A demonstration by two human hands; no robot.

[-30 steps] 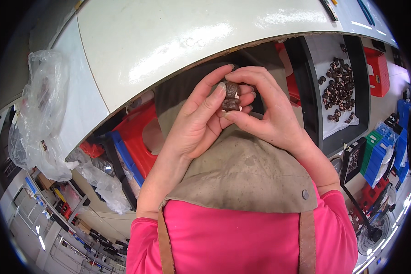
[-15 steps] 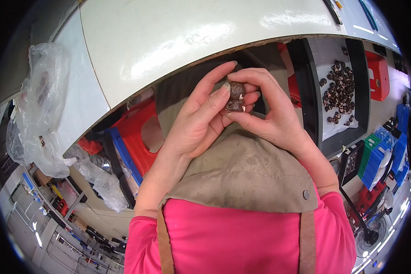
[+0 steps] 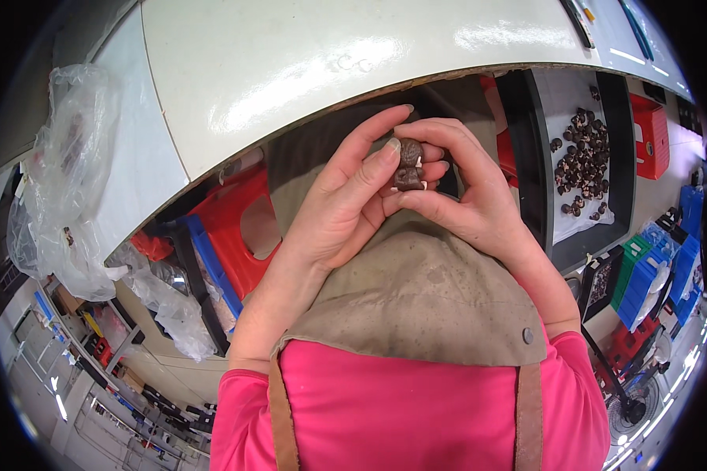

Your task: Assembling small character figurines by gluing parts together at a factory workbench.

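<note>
A small dark brown figurine (image 3: 409, 166) with white spots along its right side is held upright between both hands, above my brown apron. My left hand (image 3: 355, 184) is closed on it, the thumb pressed to its upper left side and some fingers behind it. My right hand (image 3: 465, 177) grips it from the other side, thumb near its base and index finger over its top. Several similar brown and pale pieces (image 3: 583, 157) lie on a white sheet in a dark tray (image 3: 622, 149) at the right.
A white table (image 3: 291, 63) spans the far side, its front edge just beyond my hands. Clear plastic bags (image 3: 75, 188) hang over its left end. A red stool (image 3: 247, 235) and a blue-rimmed crate (image 3: 212, 267) stand at the left; blue bins (image 3: 642, 290) and a fan (image 3: 630, 408) are at the right.
The figurine has turned slightly between my fingers, showing a different face. My right thumb has shifted a little along its base. Both hands keep their hold.
</note>
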